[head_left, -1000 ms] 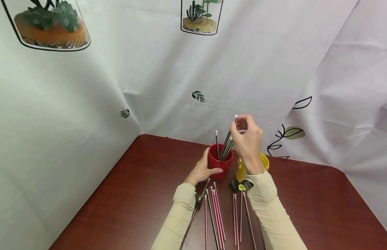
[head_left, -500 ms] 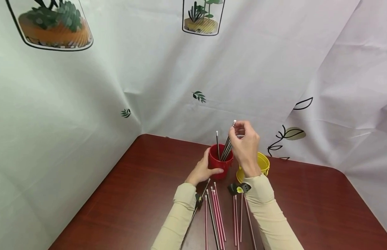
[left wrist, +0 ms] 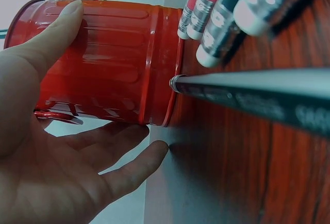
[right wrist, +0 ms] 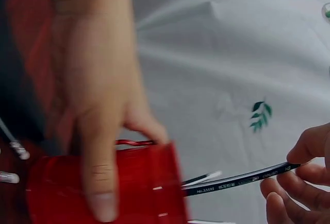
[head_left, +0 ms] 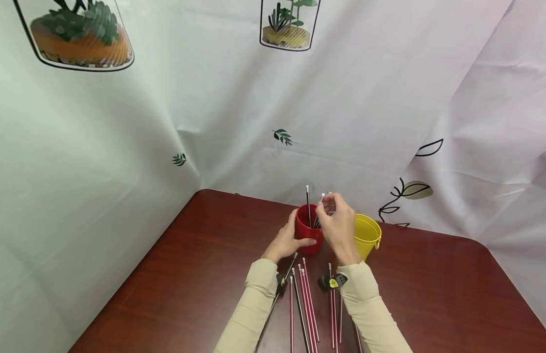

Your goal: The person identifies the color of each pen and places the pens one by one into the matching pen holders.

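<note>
Head view: the red pail (head_left: 310, 235) stands on the tabletop (head_left: 189, 274), near its far edge. The left hand (head_left: 285, 240) wraps the left side of the pail, with its thumb across the front. A black pencil (head_left: 308, 203) stands up in the pail, white end on top. The right hand (head_left: 338, 223) is at the right side of the pail's mouth, with its fingers bent in by the tops of more pencils (head_left: 317, 222). The yellow pail (head_left: 366, 233) is just to the right, partly hidden by the right hand. Loose pencils (head_left: 308, 304), red and black, lie on the tabletop in front of the pails, and some go behind the right sleeve (head_left: 372, 314). A pale cloth (head_left: 229, 98) with plants on it hangs at the back. Left wrist view: the left hand is clasped on the red pail, thumb on one side and fingers on the other. Ends of the loose pencils lie close by the bottom of the pail. A bit of the yellow pail shows at the top. Right wrist view: the right hand, at the edge, pinches the top of one dark pencil (right wrist: 237, 182) with white letters on it. This pencil comes out of the red pail's mouth. The left hand is blurry here.
</note>
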Available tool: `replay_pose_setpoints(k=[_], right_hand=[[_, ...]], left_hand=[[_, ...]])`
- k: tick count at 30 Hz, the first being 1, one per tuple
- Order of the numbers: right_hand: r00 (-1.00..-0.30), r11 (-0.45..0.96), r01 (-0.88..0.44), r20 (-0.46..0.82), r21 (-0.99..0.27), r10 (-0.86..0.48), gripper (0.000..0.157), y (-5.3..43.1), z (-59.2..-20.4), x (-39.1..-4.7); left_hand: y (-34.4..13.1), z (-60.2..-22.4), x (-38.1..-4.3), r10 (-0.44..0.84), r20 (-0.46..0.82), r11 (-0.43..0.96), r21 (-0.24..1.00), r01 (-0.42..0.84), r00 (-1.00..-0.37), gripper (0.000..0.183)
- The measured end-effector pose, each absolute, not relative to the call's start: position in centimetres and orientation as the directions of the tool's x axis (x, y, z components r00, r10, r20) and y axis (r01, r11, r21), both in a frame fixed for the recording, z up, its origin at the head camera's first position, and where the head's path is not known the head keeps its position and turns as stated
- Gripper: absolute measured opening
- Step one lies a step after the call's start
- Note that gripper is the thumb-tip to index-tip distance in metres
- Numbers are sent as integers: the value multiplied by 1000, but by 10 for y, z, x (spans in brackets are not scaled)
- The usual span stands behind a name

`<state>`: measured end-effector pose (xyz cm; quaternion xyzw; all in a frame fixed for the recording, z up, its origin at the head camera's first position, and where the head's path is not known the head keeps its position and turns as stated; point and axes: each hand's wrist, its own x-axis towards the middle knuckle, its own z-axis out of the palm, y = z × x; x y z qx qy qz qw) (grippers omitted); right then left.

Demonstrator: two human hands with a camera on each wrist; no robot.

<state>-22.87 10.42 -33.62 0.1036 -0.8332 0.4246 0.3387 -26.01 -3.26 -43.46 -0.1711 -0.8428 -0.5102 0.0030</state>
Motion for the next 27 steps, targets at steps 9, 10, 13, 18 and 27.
replay_pose_setpoints(k=[9, 10, 13, 18, 27], right_hand=[[-777, 626, -426, 619, -653, 116, 11, 103, -361, -229], [-778, 625, -425, 617, -655, 118, 10, 103, -362, -229], [-782, 621, -422, 612, -660, 120, 10, 103, -363, -229], [-796, 613, -412, 593, -674, 117, 12, 103, -363, -229], [-820, 580, -411, 563, -704, 103, 16, 110, -371, -218]], left_hand=[[-33, -433, -260, 299, 188, 426, 851, 307, -936, 91], [-33, -433, -260, 299, 190, 425, 851, 309, -935, 91], [-34, -434, -260, 297, 188, 424, 852, 306, -936, 91], [-34, -435, -261, 291, 183, 423, 856, 298, -939, 92], [-33, -434, -260, 293, 182, 421, 857, 298, -938, 91]])
